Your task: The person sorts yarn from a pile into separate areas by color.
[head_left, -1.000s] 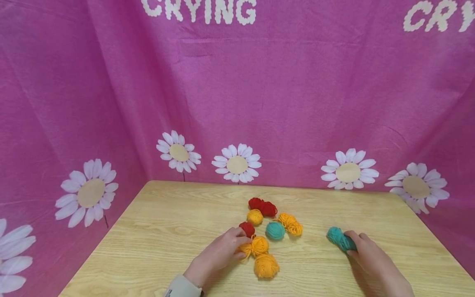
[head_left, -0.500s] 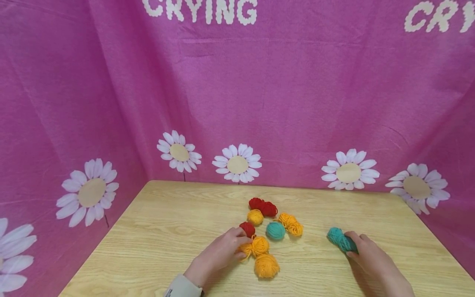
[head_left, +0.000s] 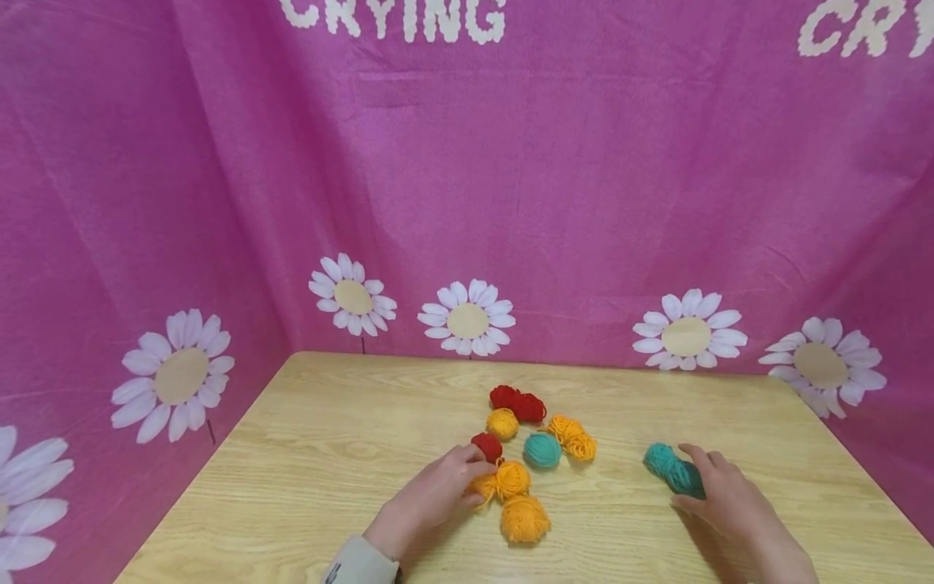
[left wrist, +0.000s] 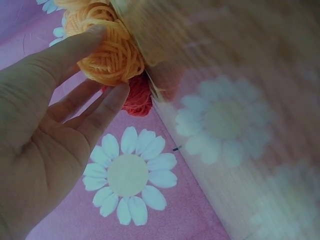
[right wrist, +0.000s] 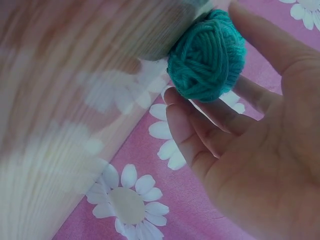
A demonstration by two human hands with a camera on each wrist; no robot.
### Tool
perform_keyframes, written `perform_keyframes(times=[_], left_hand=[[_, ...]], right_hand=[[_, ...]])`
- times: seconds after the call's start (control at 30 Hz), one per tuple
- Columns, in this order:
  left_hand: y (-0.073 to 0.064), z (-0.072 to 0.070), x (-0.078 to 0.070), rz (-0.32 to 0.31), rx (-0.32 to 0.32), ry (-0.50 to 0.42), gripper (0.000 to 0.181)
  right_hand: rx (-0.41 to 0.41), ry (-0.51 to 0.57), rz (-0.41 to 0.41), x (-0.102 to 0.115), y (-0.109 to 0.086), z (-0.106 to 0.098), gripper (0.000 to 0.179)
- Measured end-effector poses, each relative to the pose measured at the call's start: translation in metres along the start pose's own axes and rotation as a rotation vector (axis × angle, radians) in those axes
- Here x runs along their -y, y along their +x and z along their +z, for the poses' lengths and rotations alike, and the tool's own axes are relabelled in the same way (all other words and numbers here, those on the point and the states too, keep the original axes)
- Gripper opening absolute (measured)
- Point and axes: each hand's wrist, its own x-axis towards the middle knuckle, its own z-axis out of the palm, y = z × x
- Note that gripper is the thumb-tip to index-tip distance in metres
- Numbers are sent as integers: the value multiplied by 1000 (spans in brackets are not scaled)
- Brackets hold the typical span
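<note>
My left hand holds the left end of an orange yarn bundle on the table. In the left wrist view the thumb lies on the orange strands, while some fingertips are hidden behind the yarn. A red yarn ball sits just beyond that hand, and an orange yarn ball lies in front of the bundle. Farther right, my right hand is spread around the near end of a teal yarn bundle. In the right wrist view, its thumb stands apart from the teal yarn, with the other fingers close beside it.
Between the hands lie a round teal yarn ball and an orange yarn bundle. Behind them are a yellow-orange ball and a red bundle. Pink daisy-printed cloth hangs along the wooden table's back and sides.
The right hand's thumb and fingers have spread apart from their grip on the teal bundle, which stays in place. The left hand and the other yarn have not visibly moved.
</note>
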Motion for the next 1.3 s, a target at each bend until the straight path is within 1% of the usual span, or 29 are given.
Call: perform_keyframes(times=[0.37, 0.67, 0.9, 1.03, 1.3], left_hand=[[1, 1, 1, 7, -14, 18, 37], [2, 0, 3, -19, -4, 11, 34], [0, -1, 3, -2, -22, 29, 33], [-1, -2, 4, -12, -16, 23, 33], [-4, -3, 3, -8, -35, 22, 31]], right_hand=[[-56, 12, -25, 5, -2, 0, 77], [-50, 13, -24, 6, -2, 0, 78], [-37, 16, -13, 6, -1, 0, 78], [-32, 16, -7, 7, -1, -1, 78], [-32, 18, -4, 8, -1, 0, 78]])
